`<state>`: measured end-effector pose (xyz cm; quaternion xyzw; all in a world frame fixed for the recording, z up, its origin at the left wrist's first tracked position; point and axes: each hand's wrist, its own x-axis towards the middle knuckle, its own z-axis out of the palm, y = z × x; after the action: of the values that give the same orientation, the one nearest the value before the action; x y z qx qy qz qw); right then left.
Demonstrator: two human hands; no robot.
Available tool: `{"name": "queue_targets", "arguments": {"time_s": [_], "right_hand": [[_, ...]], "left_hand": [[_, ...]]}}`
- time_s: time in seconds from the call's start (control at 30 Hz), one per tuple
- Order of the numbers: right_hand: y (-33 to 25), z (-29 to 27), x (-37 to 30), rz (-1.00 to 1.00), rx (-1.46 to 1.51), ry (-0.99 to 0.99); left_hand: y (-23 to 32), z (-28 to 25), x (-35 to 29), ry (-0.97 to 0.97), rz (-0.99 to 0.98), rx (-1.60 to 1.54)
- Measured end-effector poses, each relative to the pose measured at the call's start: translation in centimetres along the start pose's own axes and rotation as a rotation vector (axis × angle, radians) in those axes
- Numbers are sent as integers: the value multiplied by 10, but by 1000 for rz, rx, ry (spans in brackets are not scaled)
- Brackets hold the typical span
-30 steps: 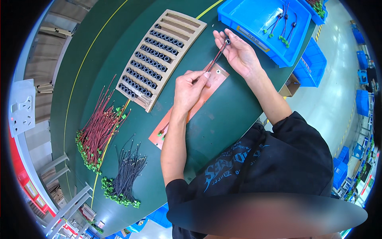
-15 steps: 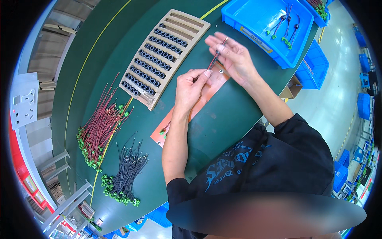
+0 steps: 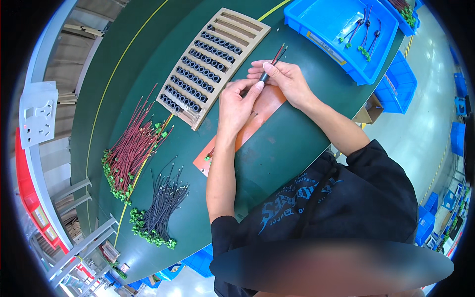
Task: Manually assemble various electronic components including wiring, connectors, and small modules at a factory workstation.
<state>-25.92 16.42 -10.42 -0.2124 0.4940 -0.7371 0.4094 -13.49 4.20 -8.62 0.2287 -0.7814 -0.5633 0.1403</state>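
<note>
A short black cylindrical sleeve (image 3: pixel 264 77) sits between my two thumbs, with a red and a black wire (image 3: pixel 280 53) passing through it and their bare ends sticking out beyond. My left hand (image 3: pixel 237 105) is closed around the wires at the sleeve's lower end, thumb pressed along them. With thumb and fingers, my right hand (image 3: pixel 288 84) pinches the sleeve from the other side. Under my hands lies an orange-brown board (image 3: pixel 264 109). Green connectors (image 3: pixel 209 156) show at its near left end, partly hidden by my left forearm.
A slotted wooden tray (image 3: pixel 202 115) holds rows of black sleeves. Left of my arm lie a pile of red wires (image 3: pixel 136 136) and a pile of black wires (image 3: pixel 166 203), both with green connectors. At upper right, a blue bin (image 3: pixel 316 22) contains a few assembled wire pieces.
My right hand has gone from spread fingers to a pinch on the sleeve. My hands have come closer together, and the wire ends now stick out further past the sleeve. The view has shifted slightly.
</note>
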Motion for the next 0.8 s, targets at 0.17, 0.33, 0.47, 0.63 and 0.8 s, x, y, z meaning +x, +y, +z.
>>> {"name": "queue_targets", "arguments": {"time_s": [0.17, 0.33, 0.47, 0.63, 0.8], "right_hand": [[6, -9, 4, -25, -198, 29], [8, -14, -1, -177, -652, 106], [4, -9, 0, -127, -583, 104], [6, -8, 6, -110, -416, 76], [0, -1, 6, -69, -565, 17]], "left_hand": [[21, -8, 21, 355, 630, 548], [84, -5, 50, 20, 1395, 1220], [96, -6, 74, -308, 1400, 1466], [93, -5, 83, -397, 1342, 1510], [93, -8, 81, -301, 1368, 1478]]}}
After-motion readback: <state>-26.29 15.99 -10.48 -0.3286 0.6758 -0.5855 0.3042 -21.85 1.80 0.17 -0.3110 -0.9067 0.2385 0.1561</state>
